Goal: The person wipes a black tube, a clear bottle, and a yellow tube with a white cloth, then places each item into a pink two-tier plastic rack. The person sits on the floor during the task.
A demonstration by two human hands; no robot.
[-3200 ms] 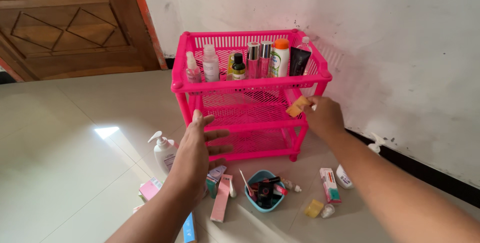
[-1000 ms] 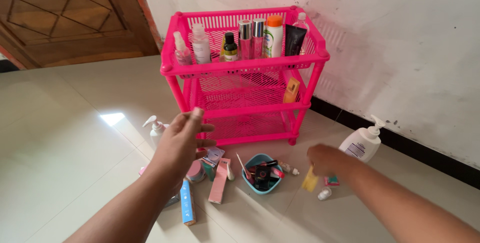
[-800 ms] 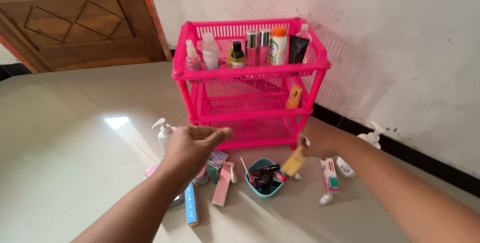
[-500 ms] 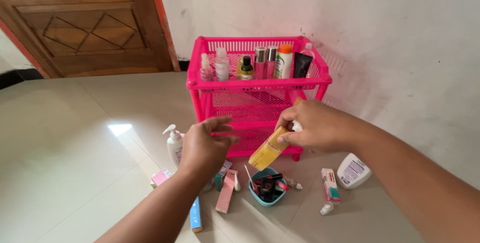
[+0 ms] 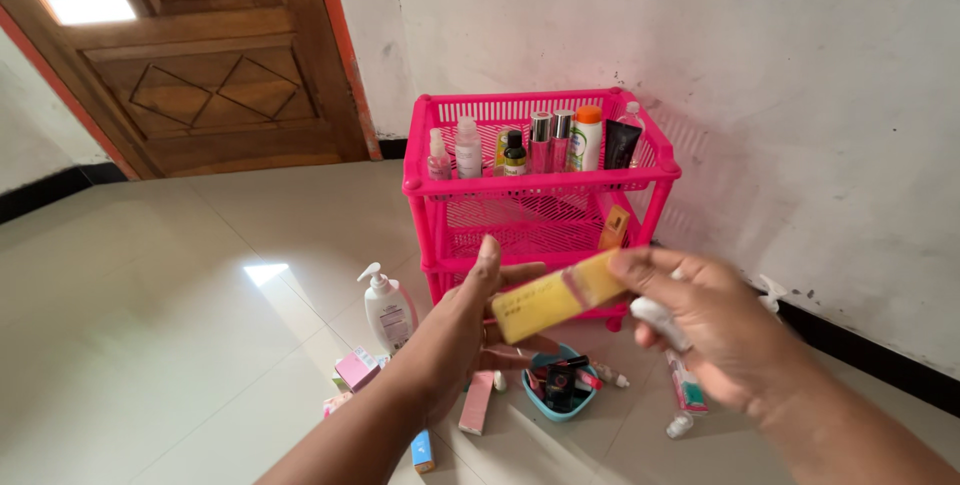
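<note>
On a pale tiled floor [image 5: 150,345] by a white wall, both hands gripped a yellow box [image 5: 558,295]: left hand [image 5: 470,330] at its near end, right hand [image 5: 715,330] pinching the far end, before the pink rack [image 5: 540,190]

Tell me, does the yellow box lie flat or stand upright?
Nearly flat: the long yellow box lies sideways, slightly tilted, between left hand and right hand.
</note>
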